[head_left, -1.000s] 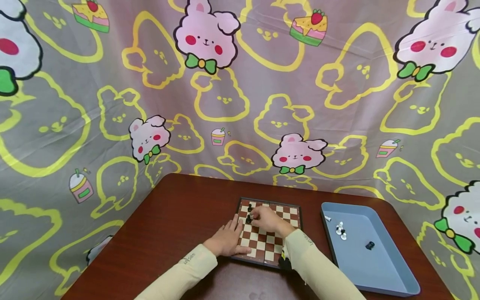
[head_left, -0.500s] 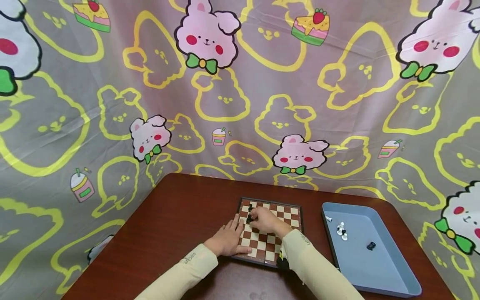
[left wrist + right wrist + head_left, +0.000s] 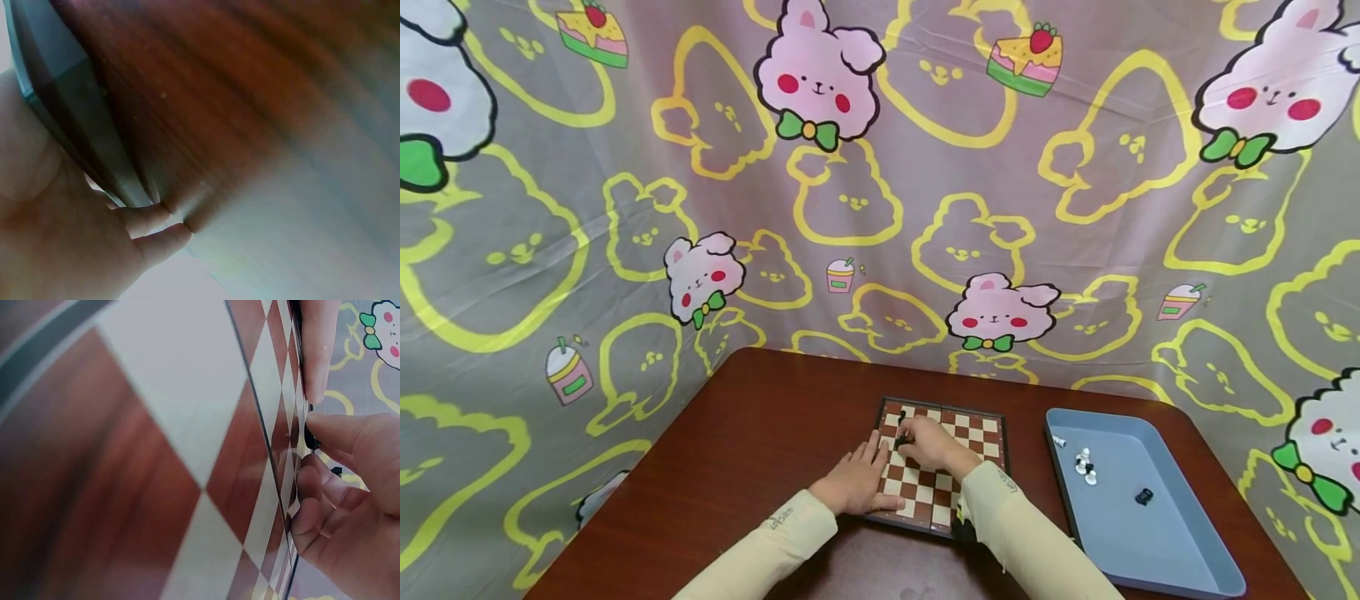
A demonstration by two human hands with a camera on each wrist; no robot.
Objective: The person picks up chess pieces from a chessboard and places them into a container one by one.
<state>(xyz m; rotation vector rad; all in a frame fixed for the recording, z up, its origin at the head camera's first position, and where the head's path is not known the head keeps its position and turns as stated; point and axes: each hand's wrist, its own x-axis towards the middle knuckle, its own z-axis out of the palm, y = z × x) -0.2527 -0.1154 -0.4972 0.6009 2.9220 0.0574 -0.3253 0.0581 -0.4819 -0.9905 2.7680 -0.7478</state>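
A brown-and-cream chessboard lies flat on the table. My left hand rests along its left side with fingers spread and straight. In the left wrist view, that hand lies against the dark board edge, its fingertips on the wood. Over the board's far left squares, my right hand pinches a black chess piece between thumb and finger, low at the board's surface; its other fingers are curled. Fingers hide most of that piece. Another black chess piece stands just beyond, on the board.
On the right stands a blue-grey tray. Inside it are several white chess pieces and a black chess piece lying down. A dark object shows partly beneath the right sleeve. A patterned curtain hangs behind the wooden table.
My right hand has turned slightly around the pinched chess piece, which its fingers now cover more. The left hand stays on the board's side. The head view has shifted a little.
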